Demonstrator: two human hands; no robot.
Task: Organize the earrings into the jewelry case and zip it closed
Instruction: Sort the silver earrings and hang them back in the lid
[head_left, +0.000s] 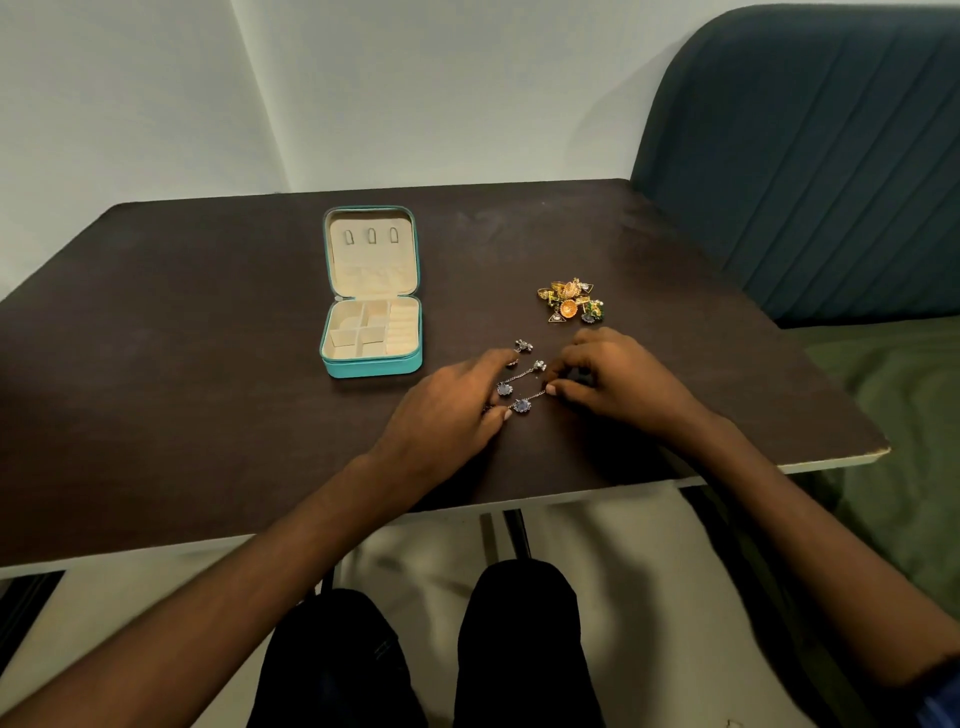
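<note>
Right now my left hand (451, 402) lies palm down on the table, fingers stretched out fairly straight, the fingertips touching the blue-stone ends of the silver drop earrings (521, 385). My right hand (615, 382) has its fingers curled in, and its fingertips (552, 389) pinch the upper end of the nearer earring chain. 2 of these long earrings lie flat between my hands, side by side, their long axes running diagonally from the blue stones at lower left up to the silver studs at upper right. A separate small silver piece (524, 345) lies just beyond my left index finger; I cannot tell what it belongs to.

Further out, beyond my right hand, a heap of gold, orange and green earrings (571, 302) sits apart from the silver ones. To the left of everything stands the teal jewelry case (371, 293), unzipped and lying open, lid folded back away from me, its cream lining showing 3 small hooks in the lid and divided compartments in the base.

All of it rests on a dark brown wooden table (182, 338) with a pale edge, set against a white wall (130, 104). A dark teal padded headboard (810, 156) and a green bedsheet (904, 395) are on my right.
</note>
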